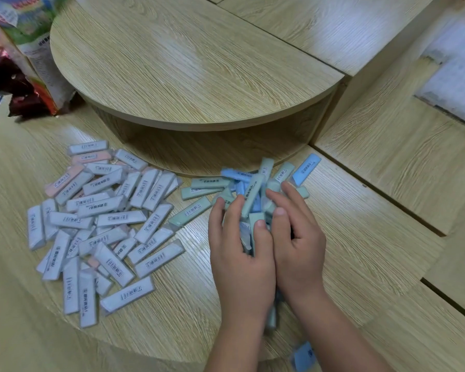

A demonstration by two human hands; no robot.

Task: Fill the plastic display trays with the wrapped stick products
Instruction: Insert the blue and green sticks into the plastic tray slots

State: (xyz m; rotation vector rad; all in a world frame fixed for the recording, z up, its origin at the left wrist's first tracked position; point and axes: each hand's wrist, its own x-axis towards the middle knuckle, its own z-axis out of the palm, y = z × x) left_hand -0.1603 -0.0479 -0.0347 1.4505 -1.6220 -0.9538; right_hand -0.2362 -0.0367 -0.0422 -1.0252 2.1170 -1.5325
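Pale wood runs under everything in the head view: the round table [172, 304] you work on, and a raised half-round shelf [193, 63] behind it. Your left hand [239, 253] and right hand [297, 237] are cupped together, palms facing, fingers curled half shut around a bunch of green and blue sticks [253, 200]. You seem to be holding them that way to gather and square up a loose handful, so several can go into a tray at once (one green stick hangs down between your wrists and could slip). More green and blue sticks [207, 183] lie fanned on the table just beyond your fingertips, touching the bunch. A blue one [306, 167] lies at the far right edge of that cluster, and another blue one [304, 357] sits near your right forearm.

The larger pile of white and pink sticks [102, 224] is spread to your left, apart from both hands and likely sorted by colour. A printed bag [30, 49] stands at the far left. No plastic tray is in view, so you have not started filling yet, by my reading.
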